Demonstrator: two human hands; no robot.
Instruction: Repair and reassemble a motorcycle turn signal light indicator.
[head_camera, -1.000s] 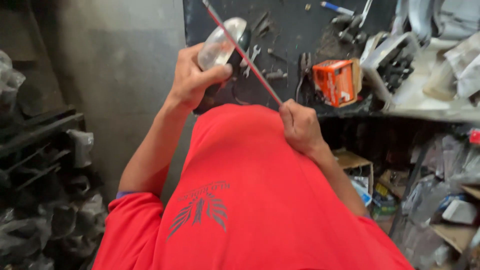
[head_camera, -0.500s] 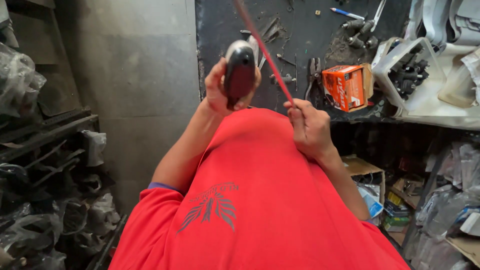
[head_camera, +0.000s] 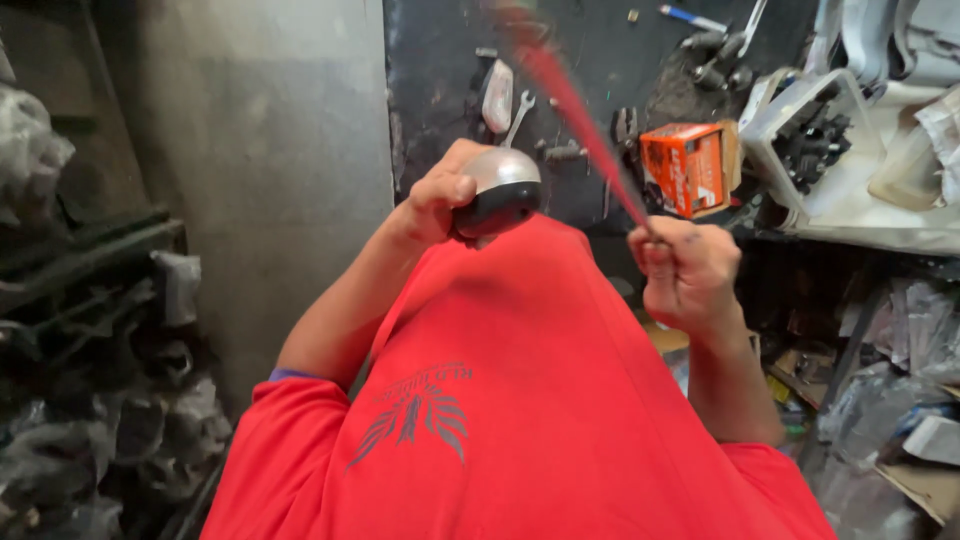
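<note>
Left hand (head_camera: 440, 195) grips a rounded silver-black part (head_camera: 500, 190); right hand (head_camera: 685, 270) is closed on a red rod (head_camera: 580, 110), work seems unfinished

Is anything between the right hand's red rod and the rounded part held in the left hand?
Nothing visible. The left hand grips the rounded silver-and-black part; the right hand holds the red rod, which slants up to its right, apart from it.

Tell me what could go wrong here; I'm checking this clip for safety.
1. The red rod in the right hand is motion-blurred and slants over the bench; its far end might knock the orange box or the wrench.
2. The left hand grips the rounded silver-and-black part in mid-air, unsupported; it could slip and drop.
</note>
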